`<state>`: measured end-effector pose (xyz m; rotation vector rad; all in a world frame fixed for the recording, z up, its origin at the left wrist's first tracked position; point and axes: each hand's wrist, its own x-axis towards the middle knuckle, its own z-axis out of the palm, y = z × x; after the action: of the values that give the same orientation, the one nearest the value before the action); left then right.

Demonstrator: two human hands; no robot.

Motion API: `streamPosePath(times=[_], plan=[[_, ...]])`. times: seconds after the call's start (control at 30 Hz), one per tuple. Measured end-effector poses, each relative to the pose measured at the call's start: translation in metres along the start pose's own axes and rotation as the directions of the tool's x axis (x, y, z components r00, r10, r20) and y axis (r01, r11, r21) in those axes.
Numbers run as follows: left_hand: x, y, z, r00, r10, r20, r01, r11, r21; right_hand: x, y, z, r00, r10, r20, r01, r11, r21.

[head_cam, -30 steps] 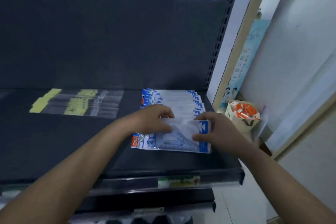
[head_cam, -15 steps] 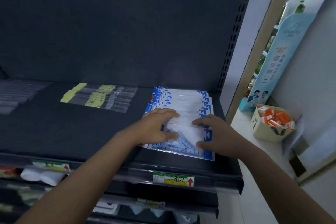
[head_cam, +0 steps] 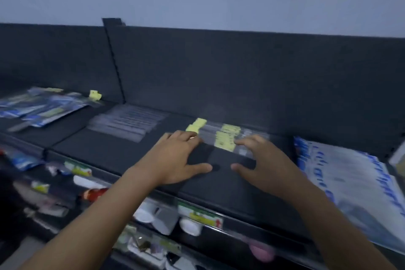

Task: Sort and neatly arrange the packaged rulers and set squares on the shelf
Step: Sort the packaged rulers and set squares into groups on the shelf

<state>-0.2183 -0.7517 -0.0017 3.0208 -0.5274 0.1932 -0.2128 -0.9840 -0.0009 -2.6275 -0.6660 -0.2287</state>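
On the dark shelf lies a row of clear rulers with yellow labels. My left hand reaches over the shelf with fingers spread, its fingertips at the left end of that row. My right hand hovers open at the row's right part, fingers slightly bent, holding nothing. The blue-and-white set square packs lie stacked at the far right. A second batch of clear rulers lies further left. The view is blurred by motion.
Mixed blue packages lie on the shelf section at far left, beyond an upright divider. A small yellow tag sits near the back panel. Lower shelves hold price labels and assorted small goods.
Both hands have left the set square packs and moved left to the yellow-labelled rulers. The view has swung left, so the set squares now sit at the right edge.
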Motion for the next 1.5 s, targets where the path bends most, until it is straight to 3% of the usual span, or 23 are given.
streamPosePath(times=[0.2,0.43,0.67,0.9,1.03,1.17,1.27,1.37,1.5], plan=[[-0.084,-0.176,-0.027,0.964,-0.266,-0.020,0.267,0.962,0.052,0.096,-0.146,0.082,0.985,-0.133,-0.109,0.148,0.979,0.142],[-0.151,-0.324,-0.044,0.883,-0.469,-0.025,0.470,0.881,0.045,0.188,-0.262,0.156,0.966,-0.253,0.052,0.239,0.953,0.188],[-0.148,-0.444,-0.043,0.858,-0.513,-0.009,0.512,0.855,0.081,0.293,-0.329,0.219,0.954,-0.260,0.148,0.235,0.957,0.168],[-0.128,-0.577,-0.057,0.818,-0.575,0.003,0.566,0.806,0.171,0.420,-0.389,0.270,0.961,-0.234,0.146,0.213,0.966,0.144],[-0.114,-0.634,-0.057,0.815,-0.579,0.018,0.570,0.808,0.151,0.450,-0.420,0.304,0.957,-0.216,0.196,0.194,0.973,0.126],[-0.093,-0.690,-0.046,0.851,-0.521,0.068,0.513,0.851,0.111,0.472,-0.447,0.337,0.943,-0.170,0.284,0.162,0.985,0.052],[-0.071,-0.732,-0.037,0.908,-0.402,0.113,0.397,0.915,0.071,0.488,-0.462,0.355,0.956,-0.068,0.285,0.080,0.996,-0.032],[-0.042,-0.762,-0.026,0.965,-0.150,0.215,0.168,0.984,-0.067,0.496,-0.472,0.366,0.964,0.114,0.241,-0.091,0.990,-0.107],[-0.002,-0.779,-0.018,0.896,0.204,0.395,-0.108,0.962,-0.252,0.501,-0.487,0.371,0.886,0.441,0.142,-0.416,0.892,-0.173]])
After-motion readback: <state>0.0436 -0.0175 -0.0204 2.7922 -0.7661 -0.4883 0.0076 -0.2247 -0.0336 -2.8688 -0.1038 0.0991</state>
